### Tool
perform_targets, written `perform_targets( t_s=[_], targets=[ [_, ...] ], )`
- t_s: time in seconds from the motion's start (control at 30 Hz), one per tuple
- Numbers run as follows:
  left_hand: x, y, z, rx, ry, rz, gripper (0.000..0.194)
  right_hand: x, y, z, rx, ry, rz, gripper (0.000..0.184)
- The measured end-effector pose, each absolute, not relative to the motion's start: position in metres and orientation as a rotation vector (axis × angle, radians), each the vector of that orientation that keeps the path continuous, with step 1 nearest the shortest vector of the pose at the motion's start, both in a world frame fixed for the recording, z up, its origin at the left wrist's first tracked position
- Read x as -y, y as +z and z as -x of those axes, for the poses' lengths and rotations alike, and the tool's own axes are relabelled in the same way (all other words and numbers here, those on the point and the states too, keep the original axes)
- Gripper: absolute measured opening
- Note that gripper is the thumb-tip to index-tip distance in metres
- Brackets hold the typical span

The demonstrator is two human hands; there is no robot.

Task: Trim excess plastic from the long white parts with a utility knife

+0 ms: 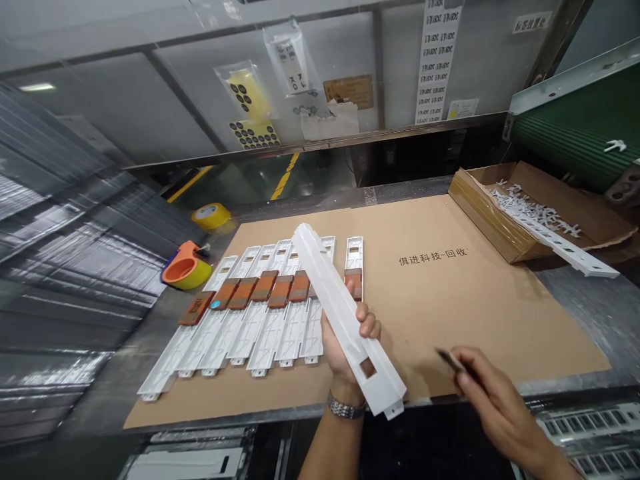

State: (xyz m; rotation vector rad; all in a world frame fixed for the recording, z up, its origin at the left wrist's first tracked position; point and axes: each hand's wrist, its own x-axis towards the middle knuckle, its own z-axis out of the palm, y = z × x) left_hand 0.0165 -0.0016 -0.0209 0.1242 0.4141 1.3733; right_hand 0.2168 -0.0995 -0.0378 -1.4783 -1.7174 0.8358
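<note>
left hand (345, 340) grips the white strip (345, 313), long axis slanting up-left; right hand (493, 393) pinches a dark piece (450, 360).

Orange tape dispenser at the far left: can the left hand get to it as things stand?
Probably not freely: the left hand is gripping the white plastic strip, and the row of white strips lies between it and the orange tape dispenser.

A long white plastic strip (345, 313) is held up off the cardboard sheet, tilted so it runs from upper left to lower right, with a small square cut-out showing brown near its lower end and a tab at that tip. A small dark, thin piece (450, 361), blurred, sits pinched above the bare cardboard to the right of the strip, apart from it.
</note>
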Motion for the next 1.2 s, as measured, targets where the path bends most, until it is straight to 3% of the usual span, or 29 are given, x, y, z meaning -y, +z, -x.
perform_targets(
  t_s=[0.2, 0.47, 0.6, 0.7, 0.77, 0.93, 1.03, 1.2],
  targets=[
    [-0.005, -0.013, -0.015, -0.344, 1.444, -0.148, 0.044, 0.121, -0.037, -0.187, 1.627, 1.135, 1.311, 0.026],
    [-0.005, -0.008, -0.017, -0.377, 1.448, -0.162, 0.045, 0.122, -0.047, -0.175, 1.563, 1.217, 1.303, 0.037],
    [-0.003, -0.007, -0.021, -0.451, 1.436, -0.215, 0.045, 0.127, -0.049, -0.174, 1.519, 0.984, 1.227, 0.031],
    [-0.001, -0.005, -0.025, -0.510, 1.405, -0.272, 0.046, 0.126, -0.043, -0.170, 1.695, 0.673, 1.091, 0.060],
    [0.001, -0.003, -0.027, -0.540, 1.393, -0.288, 0.046, 0.122, -0.039, -0.165, 1.868, 0.525, 1.062, 0.068],
    [0.003, 0.000, -0.031, -0.610, 1.406, -0.248, 0.045, 0.118, -0.051, -0.149, 2.089, 0.130, 1.108, 0.067],
    [0.003, 0.000, -0.031, -0.637, 1.422, -0.250, 0.048, 0.122, -0.065, -0.145, 2.106, 0.114, 1.069, 0.064],
    [0.000, -0.003, -0.028, -0.660, 1.429, -0.211, 0.047, 0.130, -0.068, -0.139, 2.093, 0.168, 0.962, 0.028]
  ],
)
